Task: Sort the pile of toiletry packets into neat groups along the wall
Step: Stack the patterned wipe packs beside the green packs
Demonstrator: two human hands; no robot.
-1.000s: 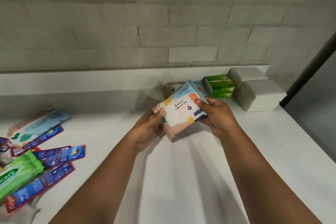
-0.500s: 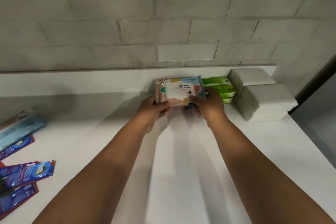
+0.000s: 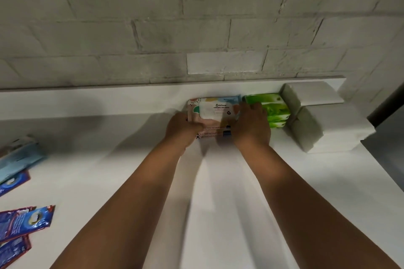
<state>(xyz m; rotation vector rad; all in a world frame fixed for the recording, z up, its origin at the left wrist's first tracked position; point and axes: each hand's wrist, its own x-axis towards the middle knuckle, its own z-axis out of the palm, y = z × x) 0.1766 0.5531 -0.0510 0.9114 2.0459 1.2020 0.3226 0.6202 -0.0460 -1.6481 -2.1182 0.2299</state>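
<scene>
A pastel-patterned wet-wipes packet (image 3: 215, 108) lies on top of others like it against the low white ledge at the back of the counter. My left hand (image 3: 182, 128) grips the stack's left end and my right hand (image 3: 251, 124) grips its right end. Just to the right stands a stack of green packets (image 3: 274, 107), touching my right hand. Two white tissue packs (image 3: 328, 129) sit beyond them at the counter's right end. Blue and red sachets (image 3: 24, 223) and a light blue packet (image 3: 19, 159) lie at the left edge.
The white counter (image 3: 218, 214) runs along a grey brick wall (image 3: 196, 28) with a raised white ledge (image 3: 87, 100). A dark door frame (image 3: 387, 102) stands past the counter's right end.
Both hands carried the pastel packet from mid-air back to the wall and set it down on the stack beside the green packets. The view shifted right and closer.
</scene>
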